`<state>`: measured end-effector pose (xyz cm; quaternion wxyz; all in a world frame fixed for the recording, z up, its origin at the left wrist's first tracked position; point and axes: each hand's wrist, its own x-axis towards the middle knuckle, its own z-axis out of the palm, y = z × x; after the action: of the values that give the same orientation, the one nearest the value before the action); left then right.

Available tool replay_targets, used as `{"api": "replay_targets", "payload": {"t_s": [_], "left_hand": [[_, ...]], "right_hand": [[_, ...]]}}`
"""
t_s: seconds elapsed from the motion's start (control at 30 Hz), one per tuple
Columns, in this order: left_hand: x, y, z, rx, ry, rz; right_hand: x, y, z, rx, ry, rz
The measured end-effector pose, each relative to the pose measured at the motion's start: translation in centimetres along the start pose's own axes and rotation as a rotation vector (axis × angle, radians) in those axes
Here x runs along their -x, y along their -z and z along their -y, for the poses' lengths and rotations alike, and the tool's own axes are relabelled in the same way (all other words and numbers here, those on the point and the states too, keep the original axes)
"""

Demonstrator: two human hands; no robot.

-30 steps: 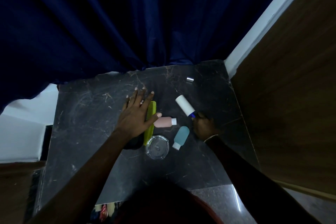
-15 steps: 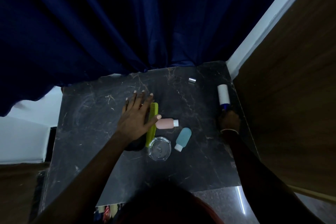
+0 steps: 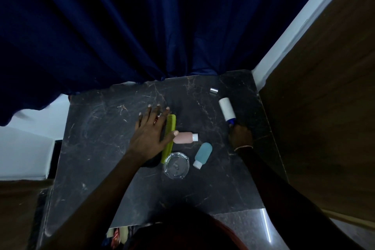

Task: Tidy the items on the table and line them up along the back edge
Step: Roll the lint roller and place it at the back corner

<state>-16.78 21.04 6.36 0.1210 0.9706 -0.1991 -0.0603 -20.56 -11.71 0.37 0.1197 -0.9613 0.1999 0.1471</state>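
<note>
The right hand (image 3: 240,136) is curled round the blue handle of the lint roller (image 3: 226,108), whose white roll points ahead of the knuckles toward the table's back edge; likely light, stiff and apt to roll, so the handle is the sound hold; the left hand (image 3: 151,134) lies flat, fingers spread, on the green comb (image 3: 170,128), thumb tip against a pink travel bottle (image 3: 183,137); no writing is legible.

Left hand (image 3: 151,134): pale polished fingernails (image 3: 176,133), fairly long. A ring (image 3: 158,116) on one middle finger, metallic with a reddish glint; detail too small to resolve.
Right hand (image 3: 240,135): thin light-coloured bracelet (image 3: 243,147) round the wrist.
Both forearms (image 3: 105,189) bare to the lower frame edge.
Bottom centre: dark rounded mass (image 3: 182,229) with a reddish rim; hair or garment, undetermined.
</note>
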Motion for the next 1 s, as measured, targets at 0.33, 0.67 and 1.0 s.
{"api": "replay_targets", "payload": {"t_s": [0.33,0.67,1.0], "left_hand": [[0.4,-0.2,-0.8,0.003,-0.005,0.009],[0.5,0.2,-0.6,0.027,0.016,0.011],[0.8,0.4,0.1,0.05,0.053,-0.027]], "right_hand": [[2.8,-1.8,3.2,0.261,0.343,0.103],[1.2,-0.6,1.6,-0.022,0.0,0.003],[-0.6,1.6,-4.5,-0.345,-0.431,-0.202]]}}
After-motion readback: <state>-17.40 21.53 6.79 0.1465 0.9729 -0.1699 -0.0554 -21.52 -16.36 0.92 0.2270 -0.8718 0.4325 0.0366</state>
